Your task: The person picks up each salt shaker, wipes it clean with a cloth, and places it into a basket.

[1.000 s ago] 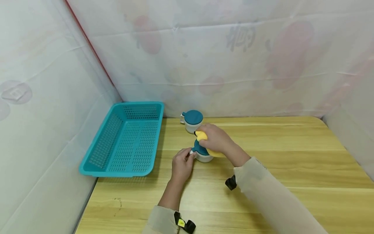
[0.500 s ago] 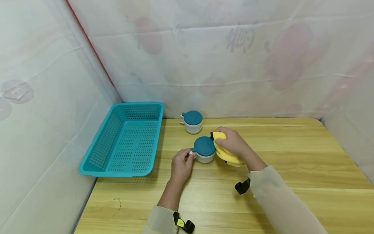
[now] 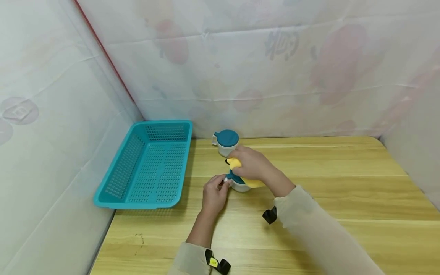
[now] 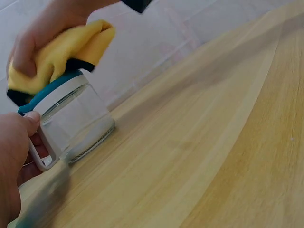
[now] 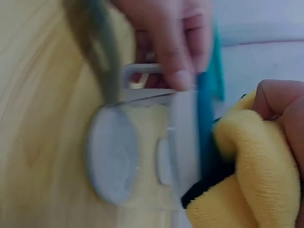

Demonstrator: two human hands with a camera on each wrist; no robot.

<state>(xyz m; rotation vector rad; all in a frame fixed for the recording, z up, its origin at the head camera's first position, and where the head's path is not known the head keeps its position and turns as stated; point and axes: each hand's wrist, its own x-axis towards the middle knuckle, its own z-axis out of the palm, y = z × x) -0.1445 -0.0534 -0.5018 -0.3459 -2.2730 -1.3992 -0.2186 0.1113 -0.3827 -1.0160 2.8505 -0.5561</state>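
A clear glass jar (image 4: 78, 123) with a white rim, a white handle and a teal lid (image 3: 235, 178) stands upright on the wooden table. My left hand (image 3: 214, 194) pinches its handle (image 4: 42, 151) between thumb and fingers. Bunched in my right hand (image 3: 252, 164) is a yellow cloth (image 4: 66, 54) with black edging, pressed on top of the lid. In the right wrist view the cloth (image 5: 259, 166) lies against the lid's face, and much of the lid is hidden. A second jar (image 3: 227, 143) with the same teal lid and a handle stands just behind.
A teal perforated plastic basket (image 3: 185, 168) stands at the left on the table (image 3: 330, 183). White printed sheeting (image 3: 220, 68) hangs behind and to the left. A black wrist camera (image 3: 223, 266) is strapped on the left sleeve, another (image 3: 270, 215) on the right.
My right hand and the cloth slid off the lid to the right half a second ago, and are back on top of it now. My left hand keeps its hold on the handle.
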